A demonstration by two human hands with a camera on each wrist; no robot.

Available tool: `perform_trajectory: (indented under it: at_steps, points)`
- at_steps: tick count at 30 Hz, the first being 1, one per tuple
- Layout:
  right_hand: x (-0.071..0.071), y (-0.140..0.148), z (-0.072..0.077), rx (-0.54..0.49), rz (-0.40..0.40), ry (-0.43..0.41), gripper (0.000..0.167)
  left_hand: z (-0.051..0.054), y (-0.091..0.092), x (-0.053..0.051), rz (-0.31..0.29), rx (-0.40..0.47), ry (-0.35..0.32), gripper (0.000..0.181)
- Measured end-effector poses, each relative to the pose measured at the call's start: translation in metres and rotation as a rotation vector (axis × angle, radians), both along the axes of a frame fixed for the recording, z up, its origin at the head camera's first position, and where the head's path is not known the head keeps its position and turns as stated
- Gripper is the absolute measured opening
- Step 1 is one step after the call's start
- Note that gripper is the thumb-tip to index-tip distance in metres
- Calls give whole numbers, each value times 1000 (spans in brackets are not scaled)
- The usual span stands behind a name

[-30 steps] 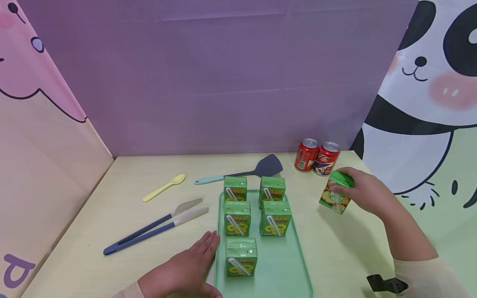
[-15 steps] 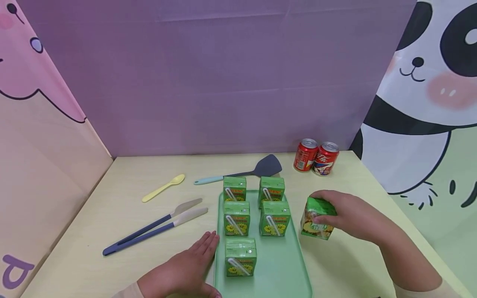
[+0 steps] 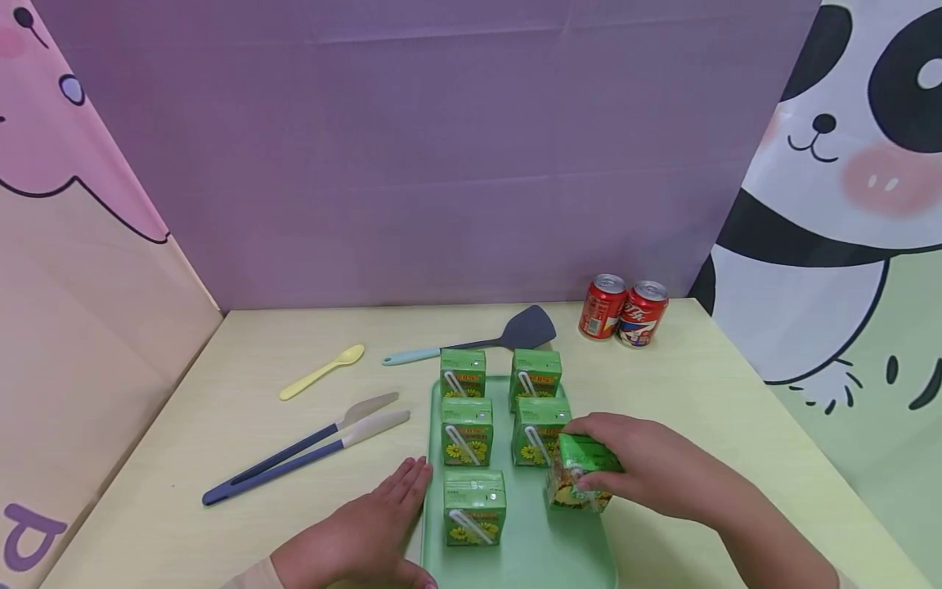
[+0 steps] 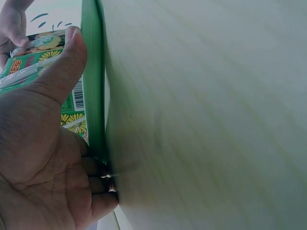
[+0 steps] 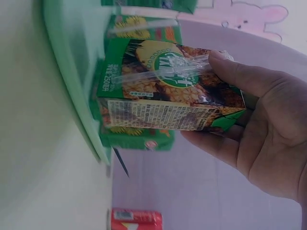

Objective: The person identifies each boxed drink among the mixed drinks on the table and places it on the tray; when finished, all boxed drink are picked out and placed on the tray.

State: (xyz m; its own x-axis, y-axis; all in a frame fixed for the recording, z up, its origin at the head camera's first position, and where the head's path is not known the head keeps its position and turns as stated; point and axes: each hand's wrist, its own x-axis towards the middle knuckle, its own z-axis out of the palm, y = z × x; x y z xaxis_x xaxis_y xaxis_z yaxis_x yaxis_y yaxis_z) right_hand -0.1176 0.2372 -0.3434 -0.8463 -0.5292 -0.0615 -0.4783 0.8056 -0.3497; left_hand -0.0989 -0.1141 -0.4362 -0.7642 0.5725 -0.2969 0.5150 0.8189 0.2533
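My right hand (image 3: 648, 470) grips a green juice carton with pineapple pictures (image 3: 577, 474), thumb on one side and fingers on the other. In the right wrist view that carton (image 5: 168, 84) is just above or at the edge of the green tray (image 5: 72, 72); whether it touches cannot be told. On the tray (image 3: 545, 556) stand several green drink cartons with yellow flowers and straws, among them a front left carton (image 3: 474, 511) and a right one (image 3: 536, 442) behind the held carton. My left hand (image 3: 361, 523) rests its straight fingers against the tray's left edge.
Two red cans (image 3: 603, 307) stand at the back right. A dark spatula (image 3: 526, 329) lies behind the tray. A yellow spoon (image 3: 324, 372) and blue-handled tongs (image 3: 294, 458) lie to the left. A purple backdrop (image 3: 471, 164) closes the table's rear.
My right hand has carried the pineapple carton leftward and toward me, from beside the cans to over the tray's right side. My left hand has stayed at the tray's edge.
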Motion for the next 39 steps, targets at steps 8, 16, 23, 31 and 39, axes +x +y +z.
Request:
perform_trajectory:
  at_steps: [8,16,23,31,39]
  points:
    - [4,-16,-12,23,72,28,55,-3,-1,0,6,8,-13,130]
    - [6,-22,-17,27,85,19,53,-3,-1,0,12,12,-7,131]
    - [6,-25,-16,35,83,-40,57,-3,-1,1,15,16,-12,131]
    - [6,-26,-15,54,96,-32,57,-1,-1,1,12,22,-18,130]
    - [3,-26,-16,45,73,-76,58,1,-1,1,12,40,-18,130]
